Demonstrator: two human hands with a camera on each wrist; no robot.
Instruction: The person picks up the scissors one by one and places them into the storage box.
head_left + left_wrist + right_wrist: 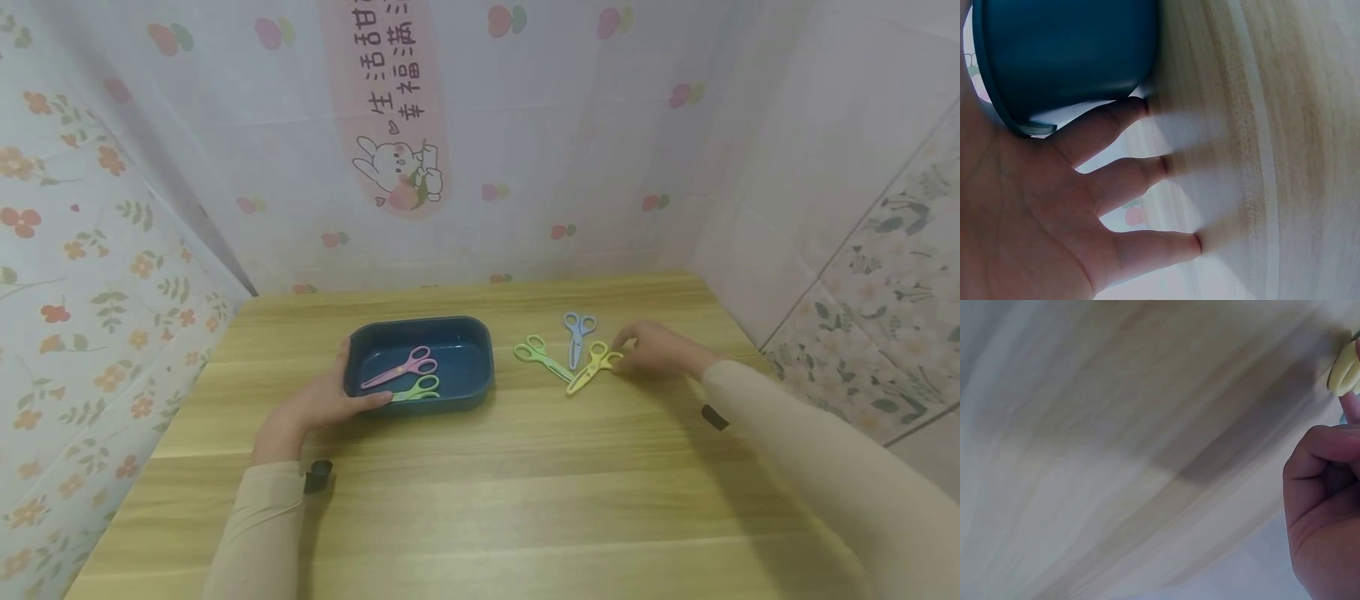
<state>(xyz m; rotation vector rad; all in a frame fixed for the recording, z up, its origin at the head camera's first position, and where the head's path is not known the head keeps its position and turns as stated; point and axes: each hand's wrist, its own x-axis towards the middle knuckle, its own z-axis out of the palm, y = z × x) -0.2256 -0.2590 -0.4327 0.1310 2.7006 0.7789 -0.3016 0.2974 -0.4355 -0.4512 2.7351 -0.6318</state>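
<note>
My left hand [318, 408] holds the near left corner of a dark blue rectangular tray [483, 375], its thumb along the front rim. Three spread fingers reach down to the table in the left wrist view, beside the tray wall [1072, 56]. Inside lie pink scissors [408, 365] and green-handled scissors [425, 387], the latter partly behind my thumb. On the right, my right hand [654, 348] pinches one handle loop of yellow scissors [596, 362], whose blades point toward the near left. That yellow handle [1344, 372] shows at the right wrist view's edge.
Light green scissors [542, 353] and blue scissors [577, 337] lie close to the yellow pair, blade tips together. A wood-grain table [480, 500] carries everything. Patterned curtains [525, 150] hang behind it and at both sides.
</note>
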